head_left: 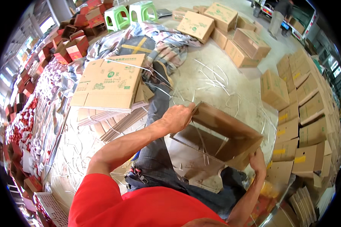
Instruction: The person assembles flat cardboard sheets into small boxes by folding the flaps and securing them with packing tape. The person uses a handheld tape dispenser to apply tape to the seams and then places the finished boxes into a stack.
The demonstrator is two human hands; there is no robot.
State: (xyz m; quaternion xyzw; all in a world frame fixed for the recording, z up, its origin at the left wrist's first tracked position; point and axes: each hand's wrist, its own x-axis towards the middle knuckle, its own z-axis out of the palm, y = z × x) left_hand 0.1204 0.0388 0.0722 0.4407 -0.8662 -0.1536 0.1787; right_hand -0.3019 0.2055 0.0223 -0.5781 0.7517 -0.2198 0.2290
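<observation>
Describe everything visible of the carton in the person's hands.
The carton looks like brown corrugated cardboard with thin, raw edges. It is opened out into a slanted box shape, its opening facing up toward the camera; its bottom seems open too, as pale floor appears to show through. The left hand grips its left corner, the right hand its right end.

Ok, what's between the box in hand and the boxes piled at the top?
In the head view, loose white straps lie scattered on the floor beyond the open box.
</observation>
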